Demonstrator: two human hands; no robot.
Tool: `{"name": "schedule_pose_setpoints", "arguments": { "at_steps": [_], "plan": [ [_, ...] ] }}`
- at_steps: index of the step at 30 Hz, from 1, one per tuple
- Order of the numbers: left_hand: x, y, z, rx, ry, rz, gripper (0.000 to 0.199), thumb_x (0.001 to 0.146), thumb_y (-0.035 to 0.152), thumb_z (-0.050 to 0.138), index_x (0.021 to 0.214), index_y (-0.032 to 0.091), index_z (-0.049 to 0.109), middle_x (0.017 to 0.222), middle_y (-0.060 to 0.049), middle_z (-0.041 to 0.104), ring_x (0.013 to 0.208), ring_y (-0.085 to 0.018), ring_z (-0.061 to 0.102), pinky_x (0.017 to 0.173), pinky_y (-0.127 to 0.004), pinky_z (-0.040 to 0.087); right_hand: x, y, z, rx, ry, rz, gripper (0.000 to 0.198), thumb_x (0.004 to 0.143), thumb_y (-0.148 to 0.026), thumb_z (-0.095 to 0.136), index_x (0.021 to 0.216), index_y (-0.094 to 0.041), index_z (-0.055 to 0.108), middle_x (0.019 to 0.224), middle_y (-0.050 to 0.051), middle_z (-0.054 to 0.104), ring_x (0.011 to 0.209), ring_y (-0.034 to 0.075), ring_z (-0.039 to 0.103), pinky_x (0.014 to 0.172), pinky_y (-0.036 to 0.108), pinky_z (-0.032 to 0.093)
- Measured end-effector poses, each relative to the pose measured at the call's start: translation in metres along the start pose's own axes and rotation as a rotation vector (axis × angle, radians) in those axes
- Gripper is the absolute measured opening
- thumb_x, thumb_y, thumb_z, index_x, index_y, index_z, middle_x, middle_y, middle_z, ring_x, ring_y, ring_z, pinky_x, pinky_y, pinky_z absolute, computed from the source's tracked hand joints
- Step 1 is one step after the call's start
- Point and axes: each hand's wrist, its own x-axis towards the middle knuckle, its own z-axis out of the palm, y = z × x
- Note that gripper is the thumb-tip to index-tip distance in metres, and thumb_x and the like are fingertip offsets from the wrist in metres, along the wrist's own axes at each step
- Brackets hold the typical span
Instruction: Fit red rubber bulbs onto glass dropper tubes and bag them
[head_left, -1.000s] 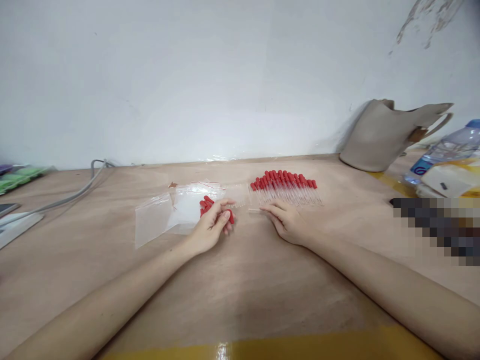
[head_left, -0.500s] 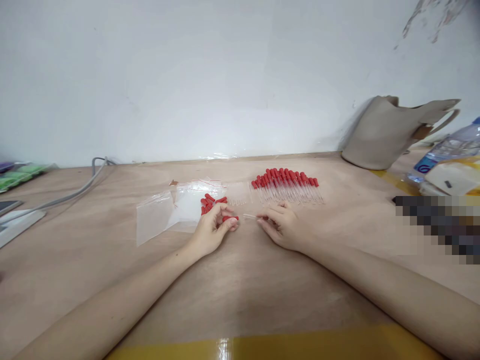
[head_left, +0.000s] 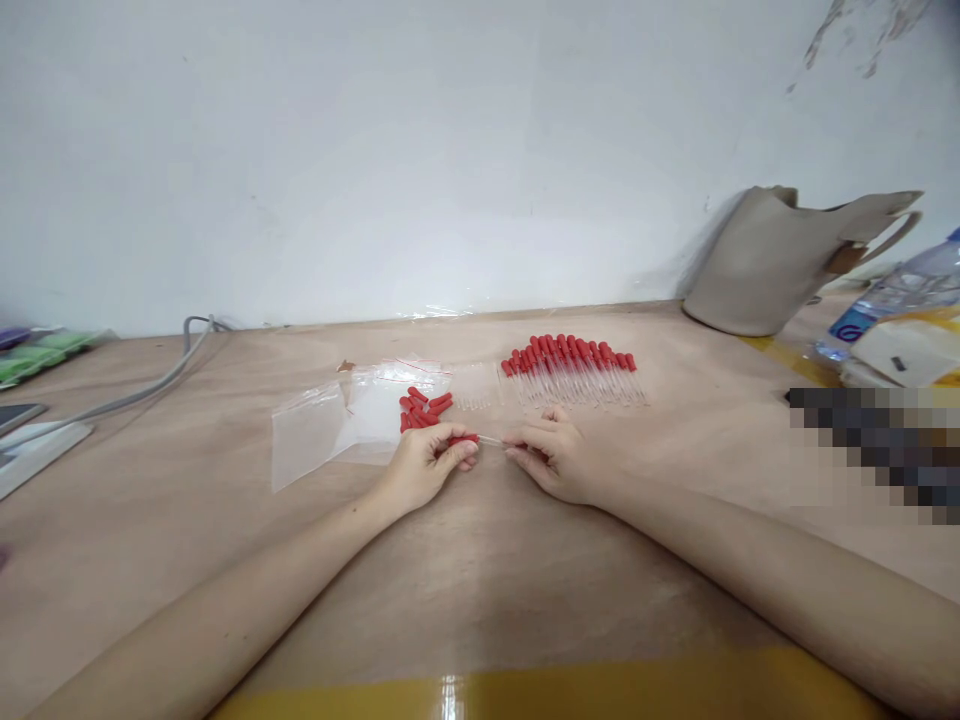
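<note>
Between the fingers and thumb of my left hand is a red rubber dropper bulb, its open end facing right. My right hand pinches a thin clear dropper tube, whose left end meets the bulb's mouth; how far in it sits I cannot tell. Just behind my left hand lies a pile of loose red bulbs. Several bare clear tubes lie side by side beyond the hands. To their right is a row of droppers with red bulbs on clear tubes.
Clear plastic bags lie left of the bulbs. A grey cable crosses the table's left side. At the back right stand a beige bag and a plastic bottle. Yellow tape runs along the front edge.
My right hand has moved slightly left, bringing the clear tube from a gap away up to the red bulb's mouth. My left hand has stayed nearly still.
</note>
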Motion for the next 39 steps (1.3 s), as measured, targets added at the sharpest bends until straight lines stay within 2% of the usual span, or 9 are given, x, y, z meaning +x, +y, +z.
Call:
{"name": "schedule_pose_setpoints", "arguments": {
  "at_steps": [4,8,13,15,18,21,29,39],
  "plan": [
    [-0.001,0.001,0.000,-0.006,-0.023,0.019,0.021,0.082,0.032,0.054,0.085,0.012,0.061,0.065,-0.002,0.063,0.059,-0.011,0.060,0.060,-0.023,0.051,0.002,0.003,-0.005,0.035,-0.062,0.002,0.019,0.088,-0.021,0.044,0.093,-0.020,0.062,0.074,0.000,0.064,0.062,0.010,0.052,0.072,0.030,0.029],
    [-0.003,0.003,0.001,0.002,-0.078,0.028,0.020,0.081,0.030,0.055,0.084,0.012,0.063,0.064,-0.002,0.062,0.058,-0.010,0.060,0.058,-0.021,0.052,0.005,0.004,-0.010,-0.044,-0.104,-0.047,0.020,0.088,-0.021,0.045,0.089,-0.020,0.065,0.075,0.000,0.064,0.063,0.010,0.052,0.072,0.030,0.027],
    [-0.004,0.002,0.002,0.090,-0.042,0.039,0.022,0.081,0.032,0.056,0.086,0.012,0.065,0.063,-0.001,0.062,0.055,-0.011,0.060,0.055,-0.021,0.051,0.003,0.003,-0.006,-0.254,-0.016,-0.121,0.023,0.088,-0.020,0.041,0.085,-0.018,0.064,0.071,0.002,0.062,0.063,0.012,0.050,0.069,0.032,0.028],
    [-0.004,0.002,0.001,0.128,-0.024,0.056,0.023,0.080,0.032,0.057,0.088,0.013,0.065,0.064,-0.002,0.063,0.055,-0.011,0.061,0.056,-0.022,0.051,0.002,0.003,-0.003,-0.225,0.024,-0.098,0.022,0.088,-0.020,0.041,0.087,-0.017,0.063,0.074,0.003,0.062,0.068,0.014,0.052,0.069,0.031,0.032],
    [-0.003,0.002,-0.002,0.232,0.002,0.112,0.023,0.079,0.032,0.060,0.093,0.015,0.066,0.075,-0.004,0.068,0.065,-0.013,0.063,0.062,-0.023,0.052,0.000,0.005,-0.003,-0.096,0.032,-0.035,0.018,0.088,-0.024,0.043,0.095,-0.016,0.058,0.080,0.005,0.061,0.075,0.014,0.054,0.068,0.027,0.039],
    [-0.002,0.001,-0.004,0.288,0.019,0.148,0.021,0.079,0.030,0.060,0.094,0.017,0.066,0.086,-0.004,0.069,0.073,-0.015,0.065,0.068,-0.024,0.052,-0.001,0.006,-0.005,-0.047,-0.008,0.007,0.016,0.087,-0.025,0.043,0.088,-0.017,0.057,0.078,0.005,0.060,0.072,0.014,0.054,0.064,0.025,0.042],
    [-0.004,0.003,-0.001,0.211,0.021,0.105,0.020,0.078,0.029,0.060,0.090,0.015,0.067,0.075,-0.003,0.070,0.064,-0.014,0.064,0.059,-0.023,0.052,0.000,0.001,0.003,-0.012,0.031,-0.024,0.020,0.088,-0.023,0.039,0.084,-0.016,0.057,0.072,0.004,0.058,0.064,0.012,0.052,0.060,0.023,0.040],
    [-0.005,0.003,0.001,0.204,0.028,0.120,0.021,0.076,0.030,0.062,0.090,0.014,0.067,0.081,-0.005,0.071,0.068,-0.016,0.066,0.062,-0.024,0.053,0.002,-0.002,0.007,-0.056,-0.016,-0.026,0.029,0.090,-0.025,0.035,0.076,-0.015,0.057,0.067,0.004,0.055,0.060,0.011,0.048,0.056,0.022,0.037]
  ]
}}
